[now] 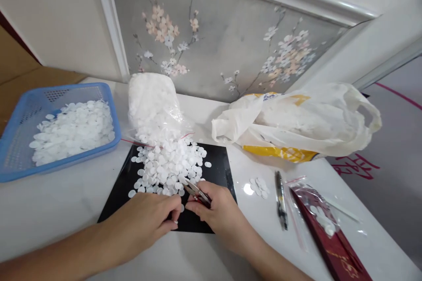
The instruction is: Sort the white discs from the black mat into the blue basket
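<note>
A loose heap of small white round discs (168,164) spreads over a black mat (216,169) on the white table. My right hand (222,213) grips a pair of small thread snips (198,194), their metal blades pointing up and left at the heap's near edge. Just left of it, my left hand (148,215) is closed, thumb and fingers curled together over the mat's front part. A tiny white bit shows by its thumb tip, too small to name. Behind the heap lies a clear plastic bag (153,101), full of discs that spill from its mouth.
At left stands a blue basket (114,129) holding many discs. A white and yellow carrier bag (296,123) lies back right. Nearer are a small pile of discs (259,187), a pen (281,199), a dark red packet (329,237) and a clear zip bag (301,224). A floral panel (224,30) rises behind.
</note>
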Demonstrator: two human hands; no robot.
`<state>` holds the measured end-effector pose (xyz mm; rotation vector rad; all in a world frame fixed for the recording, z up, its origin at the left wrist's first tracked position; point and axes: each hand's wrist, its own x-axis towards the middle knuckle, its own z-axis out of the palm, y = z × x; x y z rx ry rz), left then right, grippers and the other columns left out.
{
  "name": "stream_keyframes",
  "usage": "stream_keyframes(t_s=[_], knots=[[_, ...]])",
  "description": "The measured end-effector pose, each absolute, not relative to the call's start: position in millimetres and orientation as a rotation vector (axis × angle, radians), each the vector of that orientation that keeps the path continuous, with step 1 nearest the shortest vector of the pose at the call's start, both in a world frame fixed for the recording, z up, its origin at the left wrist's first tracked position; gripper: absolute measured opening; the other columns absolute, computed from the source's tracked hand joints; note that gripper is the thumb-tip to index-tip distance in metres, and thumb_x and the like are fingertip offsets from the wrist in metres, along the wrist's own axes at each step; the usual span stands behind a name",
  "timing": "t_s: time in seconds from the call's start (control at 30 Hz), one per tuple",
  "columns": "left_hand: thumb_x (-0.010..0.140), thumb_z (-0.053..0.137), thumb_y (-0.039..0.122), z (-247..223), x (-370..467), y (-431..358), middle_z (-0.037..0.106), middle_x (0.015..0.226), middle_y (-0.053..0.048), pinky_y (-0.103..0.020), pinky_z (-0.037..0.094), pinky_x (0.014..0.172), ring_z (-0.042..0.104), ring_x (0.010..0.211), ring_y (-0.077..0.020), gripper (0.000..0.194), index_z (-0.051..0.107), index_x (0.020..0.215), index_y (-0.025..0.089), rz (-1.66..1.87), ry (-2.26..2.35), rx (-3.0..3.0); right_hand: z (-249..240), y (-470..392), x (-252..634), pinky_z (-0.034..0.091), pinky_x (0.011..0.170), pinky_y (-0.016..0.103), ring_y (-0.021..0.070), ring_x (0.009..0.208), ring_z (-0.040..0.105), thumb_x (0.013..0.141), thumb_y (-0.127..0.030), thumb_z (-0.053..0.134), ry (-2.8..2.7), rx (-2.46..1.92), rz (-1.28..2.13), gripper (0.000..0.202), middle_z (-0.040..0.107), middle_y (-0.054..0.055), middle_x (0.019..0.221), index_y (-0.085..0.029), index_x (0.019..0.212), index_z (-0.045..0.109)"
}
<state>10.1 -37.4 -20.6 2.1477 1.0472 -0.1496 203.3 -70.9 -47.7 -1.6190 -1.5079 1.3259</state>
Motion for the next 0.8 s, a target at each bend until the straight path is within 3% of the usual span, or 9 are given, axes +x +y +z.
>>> stream_keyframes(t_s=[0.13,0.3,0.43,0.53,0.67,0.8], knots=[[0.083,0.051,0.022,-10.0,-2.2,-21.5,0.054,0.064,0.007,-0.023,0.031,0.055,0.05,0.061,-0.0132,0.012,0.046,0.072,0.023,0.039,1.022,1.888,-44.7,-68.5,196.2,0.035,0.057,0.023,0.0122,0.06,0.049,0.081,-0.015,0.061,-1.672,-1.65,1.169,0.018,0.054,-0.003,0.065,-0.019,0.065,0.054],[0.08,0.051,0.021,-11.0,-8.8,-4.2,0.063,0.069,0.005,-0.026,0.039,0.068,0.058,0.071,-0.0162,0.004,0.051,0.084,0.022,0.155,1.019,1.598,-45.8,-69.1,188.5,0.035,0.063,0.024,0.0135,0.07,0.053,0.072,-0.01,0.071,-1.767,-1.643,1.15,0.017,0.061,-0.001,0.077,-0.019,0.068,0.058],[0.072,0.047,0.014,-13.6,-4.9,-6.9,0.062,0.065,0.004,-0.024,0.037,0.061,0.055,0.064,-0.0147,0.011,0.057,0.072,0.02,0.135,1.082,1.647,-46.6,-71.0,191.7,0.034,0.058,0.024,0.0121,0.061,0.047,0.069,-0.012,0.067,-1.619,-1.625,1.278,0.019,0.054,-0.004,0.066,-0.02,0.065,0.051],[0.078,0.047,0.019,-15.6,2.6,-15.5,0.055,0.06,0.005,-0.023,0.031,0.054,0.048,0.057,-0.0133,0.014,0.06,0.074,0.021,0.154,1.149,1.772,-42.5,-71.8,200.0,0.032,0.052,0.022,0.0097,0.054,0.041,0.072,-0.017,0.06,-1.337,-1.506,1.459,0.021,0.053,-0.006,0.063,-0.022,0.069,0.04],[0.085,0.054,0.03,-20.4,11.2,-25.1,0.052,0.061,0.005,-0.024,0.026,0.054,0.044,0.055,-0.0132,0.014,0.065,0.081,0.024,0.098,1.123,2.073,-36.2,-70.9,208.9,0.026,0.046,0.021,0.007,0.047,0.035,0.077,-0.021,0.053,-1.086,-1.28,1.674,0.01,0.057,-0.006,0.066,-0.022,0.085,0.047],[0.085,0.056,0.026,-24.2,11.3,-27.0,0.053,0.062,0.006,-0.024,0.026,0.056,0.044,0.057,-0.0126,0.009,0.061,0.078,0.024,0.098,1.17,2.1,-38.5,-69.8,208.2,0.028,0.046,0.021,0.0065,0.048,0.039,0.077,-0.024,0.056,-1.1,-1.321,1.64,0.006,0.056,-0.003,0.067,-0.018,0.079,0.056]])
